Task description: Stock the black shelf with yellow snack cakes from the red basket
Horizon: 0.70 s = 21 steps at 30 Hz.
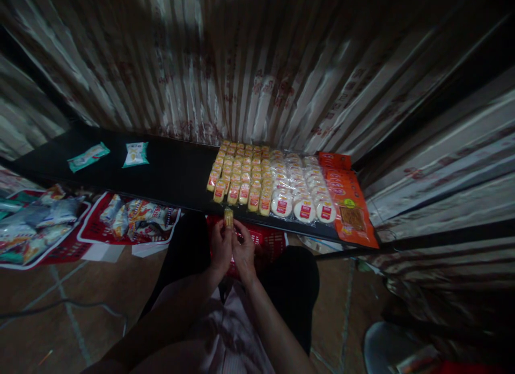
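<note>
A small yellow wrapped snack cake (229, 217) is upright between my two hands, just off the shelf's front edge. My left hand (221, 248) pinches its lower end from the left. From the right, my right hand (243, 250) closes on the same end, its fingers curled. Just beyond lie rows of like yellow wrapped snack cakes (243, 192) with red labels. Beside them are rows of round white packaged crackers (304, 210). Orange snack packets (354, 215) overlap at the shelf's right end.
The black shelf (173, 175) runs across in front of a corrugated wall (241, 84). Two green-and-white packets (135, 154) lie at its left. Red baskets (96, 235) of packets stand below left; another red basket (277, 244) sits between my knees. A cable (80, 304) crosses the floor.
</note>
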Each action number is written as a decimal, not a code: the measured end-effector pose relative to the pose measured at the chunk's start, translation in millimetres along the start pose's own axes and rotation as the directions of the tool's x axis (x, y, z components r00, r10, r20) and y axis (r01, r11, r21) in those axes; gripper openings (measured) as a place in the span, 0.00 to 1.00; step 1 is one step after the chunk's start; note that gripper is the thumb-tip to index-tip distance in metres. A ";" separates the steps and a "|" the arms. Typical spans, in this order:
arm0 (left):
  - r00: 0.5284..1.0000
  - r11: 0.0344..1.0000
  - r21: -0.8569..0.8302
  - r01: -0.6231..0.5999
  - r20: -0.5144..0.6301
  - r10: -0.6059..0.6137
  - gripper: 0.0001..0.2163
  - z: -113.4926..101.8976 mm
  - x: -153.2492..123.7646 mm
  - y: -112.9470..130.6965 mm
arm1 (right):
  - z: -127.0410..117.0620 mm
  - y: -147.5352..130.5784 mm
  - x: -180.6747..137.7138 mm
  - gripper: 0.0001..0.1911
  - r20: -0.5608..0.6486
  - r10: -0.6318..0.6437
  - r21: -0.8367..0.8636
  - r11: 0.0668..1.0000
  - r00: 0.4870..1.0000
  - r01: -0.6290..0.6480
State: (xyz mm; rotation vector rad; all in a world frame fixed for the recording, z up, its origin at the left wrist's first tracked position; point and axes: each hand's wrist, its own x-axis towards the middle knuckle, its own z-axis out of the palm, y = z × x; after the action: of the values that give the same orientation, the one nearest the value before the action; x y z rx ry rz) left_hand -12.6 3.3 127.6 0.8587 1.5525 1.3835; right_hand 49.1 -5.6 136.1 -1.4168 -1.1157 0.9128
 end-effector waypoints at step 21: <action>0.951 0.987 0.074 -0.143 -0.266 0.157 0.10 -22.0 55.1 15.4 | 51.5 -31.3 36.6 0.06 0.075 -0.112 -0.254 0.959 0.991 0.128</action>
State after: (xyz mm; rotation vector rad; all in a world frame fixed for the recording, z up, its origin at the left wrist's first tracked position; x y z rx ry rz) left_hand -55.2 46.9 134.5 0.8620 1.7678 1.6301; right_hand 5.3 43.6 161.3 -1.5198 -1.3909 0.7472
